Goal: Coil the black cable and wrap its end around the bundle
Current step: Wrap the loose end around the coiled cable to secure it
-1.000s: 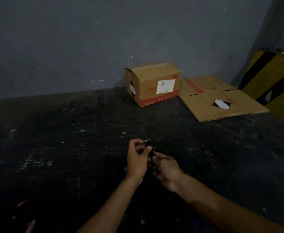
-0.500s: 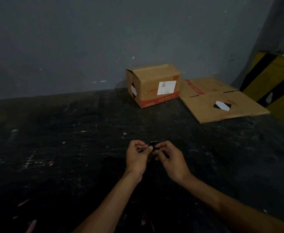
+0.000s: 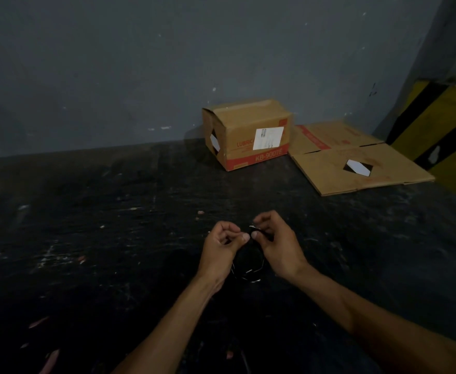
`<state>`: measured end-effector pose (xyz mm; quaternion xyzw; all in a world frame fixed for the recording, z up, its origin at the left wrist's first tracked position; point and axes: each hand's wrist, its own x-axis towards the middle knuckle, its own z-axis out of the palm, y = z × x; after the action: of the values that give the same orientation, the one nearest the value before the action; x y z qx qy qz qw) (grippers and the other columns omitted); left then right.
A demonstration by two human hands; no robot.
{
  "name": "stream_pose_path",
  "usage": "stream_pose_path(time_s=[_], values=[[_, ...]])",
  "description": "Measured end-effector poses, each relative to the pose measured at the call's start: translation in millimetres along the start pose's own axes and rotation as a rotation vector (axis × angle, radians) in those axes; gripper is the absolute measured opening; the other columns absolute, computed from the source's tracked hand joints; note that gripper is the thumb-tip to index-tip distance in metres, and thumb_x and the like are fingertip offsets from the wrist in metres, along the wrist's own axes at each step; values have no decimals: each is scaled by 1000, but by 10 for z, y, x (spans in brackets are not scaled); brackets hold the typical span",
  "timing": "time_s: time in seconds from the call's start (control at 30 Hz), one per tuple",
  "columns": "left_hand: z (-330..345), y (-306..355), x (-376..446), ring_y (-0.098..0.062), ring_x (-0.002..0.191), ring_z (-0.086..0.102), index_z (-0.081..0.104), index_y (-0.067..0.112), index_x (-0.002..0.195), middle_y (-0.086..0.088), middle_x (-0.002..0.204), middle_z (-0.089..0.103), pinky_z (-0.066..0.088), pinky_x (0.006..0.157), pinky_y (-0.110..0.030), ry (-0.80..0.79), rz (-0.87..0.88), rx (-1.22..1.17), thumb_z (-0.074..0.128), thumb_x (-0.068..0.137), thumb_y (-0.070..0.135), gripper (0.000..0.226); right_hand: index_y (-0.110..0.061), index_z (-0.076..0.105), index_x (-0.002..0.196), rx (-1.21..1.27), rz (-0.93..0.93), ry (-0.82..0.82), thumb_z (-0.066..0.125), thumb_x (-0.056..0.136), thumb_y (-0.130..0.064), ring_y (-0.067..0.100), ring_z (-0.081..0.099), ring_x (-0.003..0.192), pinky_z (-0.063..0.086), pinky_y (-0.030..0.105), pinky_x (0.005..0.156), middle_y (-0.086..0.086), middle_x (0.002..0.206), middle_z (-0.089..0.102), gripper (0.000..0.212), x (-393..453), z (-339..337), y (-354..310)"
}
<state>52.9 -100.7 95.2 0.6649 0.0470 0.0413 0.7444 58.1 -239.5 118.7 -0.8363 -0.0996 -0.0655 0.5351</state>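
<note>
Black cable [image 3: 248, 261], near the desk's [image 3: 113, 238] middle, hangs as small loops, light and limp I judge; left hand [image 3: 220, 251] and right hand [image 3: 276, 242] both pinch its top, where I'd grip while wrapping.

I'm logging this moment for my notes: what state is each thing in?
Black cable: coiled into a small bundle, held up between both hands.
Left hand: pinching the bundle's top.
Right hand: pinching the bundle's top.
Cardboard box: assembled, closed.
Flattened carton: lying flat.
</note>
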Motion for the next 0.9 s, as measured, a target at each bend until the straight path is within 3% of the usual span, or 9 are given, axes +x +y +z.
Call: stream_pose_path(time_s=[0.07, 0.23, 0.3, 0.4, 0.47, 0.53, 0.63, 0.8, 0.9], values=[[-6, 3, 4, -4, 69, 63, 57, 10, 88, 1, 71, 63, 52, 70, -17, -9, 9, 9, 70, 81, -4, 20, -14, 63, 106, -28, 39, -15, 62, 90, -6, 8, 61, 91, 47, 20, 79, -3, 94, 65, 18, 21, 1, -5], [-14, -7, -4, -11, 91, 68, 59, 9, 102, -4, 93, 72, 53, 83, -21, -49, -17, -10, 74, 80, 2, 28, -14, 66, 92, -7, 140, 49, 59, 90, -3, 12, 62, 87, 48, 19, 72, 3, 91, 68, 12, 103, 37, 64], [-17, -71, -17, -10, 97, 66, 59, 16, 110, -1, 102, 70, 52, 83, -20, -63, -43, 58, 74, 81, 6, 34, -20, 63, 84, 76, 220, 114, 58, 90, -2, 15, 63, 88, 50, 24, 74, 3, 91, 67, 20, 159, 39, 128], [-75, -265, -28, -14, 98, 66, 59, 26, 105, 2, 101, 70, 53, 89, -29, -39, -108, 109, 72, 82, 9, 31, -24, 60, 78, 222, 340, 222, 56, 91, -1, 18, 62, 89, 52, 33, 78, 4, 90, 65, 26, 253, 26, 217], [-123, -393, -33, -18, 100, 67, 59, 29, 104, 2, 102, 72, 52, 92, -36, -9, -167, 110, 72, 83, 14, 28, -20, 60, 80, 283, 399, 280, 56, 91, -1, 19, 60, 85, 51, 34, 75, 5, 91, 64, 22, 300, 5, 275], [-155, -472, -39, -22, 100, 68, 58, 26, 107, -4, 107, 71, 55, 85, -39, 17, -219, 51, 71, 84, 12, 29, -17, 60, 85, 339, 442, 291, 56, 92, -1, 17, 57, 81, 47, 29, 66, 6, 92, 62, 17, 311, 12, 361], [-198, -511, -12, -24, 92, 68, 57, 19, 108, -9, 107, 70, 56, 70, -34, 57, -260, -44, 71, 84, 6, 30, -18, 59, 90, 350, 474, 273, 53, 93, 1, 18, 57, 80, 45, 27, 58, 7, 97, 60, 20, 275, 53, 559], [-339, -616, 85, -23, 90, 68, 64, 14, 105, -10, 104, 70, 55, 73, -29, 75, -303, 14, 68, 85, -1, 25, -17, 63, 86, 206, 488, 109, 46, 95, 5, 19, 63, 79, 52, 24, 56, 10, 98, 65, 29, 180, 87, 851], [-403, -746, 167, -20, 89, 68, 66, 17, 101, -10, 102, 69, 55, 73, -27, 98, -322, 79, 66, 86, -2, 24, -21, 67, 87, 103, 484, 19, 50, 93, 5, 20, 65, 78, 57, 29, 64, 11, 101, 69, 31, 139, 145, 1011]])
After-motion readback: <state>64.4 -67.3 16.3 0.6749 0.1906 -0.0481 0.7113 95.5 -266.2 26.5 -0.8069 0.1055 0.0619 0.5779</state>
